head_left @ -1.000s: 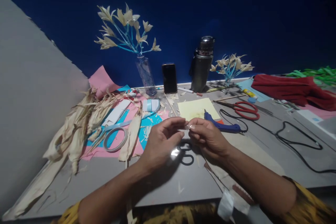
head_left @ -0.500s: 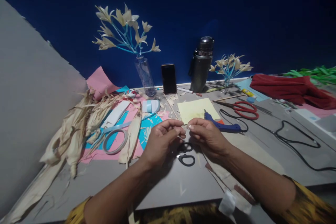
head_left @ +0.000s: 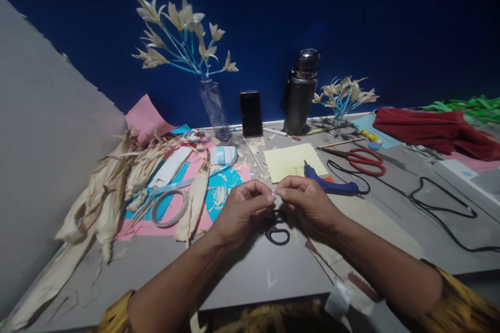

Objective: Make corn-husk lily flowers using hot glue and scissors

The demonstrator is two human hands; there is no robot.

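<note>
My left hand (head_left: 246,209) and my right hand (head_left: 307,200) meet over the middle of the table, fingertips pinched close together. Between the fingertips is a tiny pale bit, too small to name. Just below the hands lie black-handled scissors (head_left: 277,236), their blades hidden. Right behind my right hand rests a blue hot glue gun (head_left: 332,186), its nozzle over a yellow paper sheet (head_left: 291,161). Left of my left hand lies a dried corn husk piece (head_left: 194,203) beside a roll of tape (head_left: 171,209).
More corn husks (head_left: 111,192) spread at left over pink and blue paper. Along the wall stand a glass vase (head_left: 215,109) with husk flowers, a phone (head_left: 250,114), a thermos (head_left: 301,96) and smaller husk flowers (head_left: 344,93). Red-handled scissors (head_left: 366,162), a black cord (head_left: 437,218) and red cloth (head_left: 433,130) are at right.
My hands have drawn together, so the fingertips that were a little apart now meet. The view has shifted slightly; the things on the table lie as before.
</note>
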